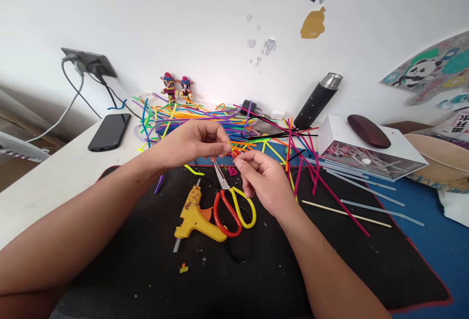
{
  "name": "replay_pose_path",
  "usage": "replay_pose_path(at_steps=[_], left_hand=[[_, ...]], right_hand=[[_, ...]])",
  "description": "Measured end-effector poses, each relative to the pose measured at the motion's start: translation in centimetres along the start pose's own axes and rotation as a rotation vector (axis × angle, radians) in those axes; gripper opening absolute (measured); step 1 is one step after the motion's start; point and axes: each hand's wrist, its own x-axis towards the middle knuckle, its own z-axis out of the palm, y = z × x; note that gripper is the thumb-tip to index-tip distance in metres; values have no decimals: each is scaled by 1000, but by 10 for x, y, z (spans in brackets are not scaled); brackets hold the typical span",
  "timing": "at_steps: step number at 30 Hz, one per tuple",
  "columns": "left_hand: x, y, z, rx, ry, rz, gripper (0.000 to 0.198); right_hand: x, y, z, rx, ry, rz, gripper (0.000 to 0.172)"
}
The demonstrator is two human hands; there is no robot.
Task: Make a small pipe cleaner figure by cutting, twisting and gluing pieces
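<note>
Above the black mat, my left hand (200, 144) pinches a small piece of yellow and red pipe cleaner (235, 153) between thumb and fingers. The fingertips of my right hand (264, 180) are closed on the other side of the same piece, partly hiding it. Right below the hands lie scissors (224, 186) with one red and one yellow handle. A yellow hot glue gun (196, 219) rests on its side left of the scissors. Between the hands, a small magenta curled piece (232, 171) lies on the mat.
Many coloured pipe cleaners (205, 123) are heaped along the wall. Two small figures (169, 87) stand behind them. A phone (109, 132) lies at left. To the right are a black thermos (318, 101), a white box (366, 145), glue sticks (381, 211) and a wooden stick (346, 213).
</note>
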Motion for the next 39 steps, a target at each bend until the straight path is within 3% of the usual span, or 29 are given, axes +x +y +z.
replay_pose_path(at_steps=[11,28,39], left_hand=[[-1,1,10,-66,-5,-103,29],[-6,5,22,-39,70,4,26],[-4,2,13,-144,-41,-135,35]], right_hand=[[1,4,1,104,32,0,32],[3,0,1,248,99,17,33],[-1,-4,-1,60,54,-47,25]])
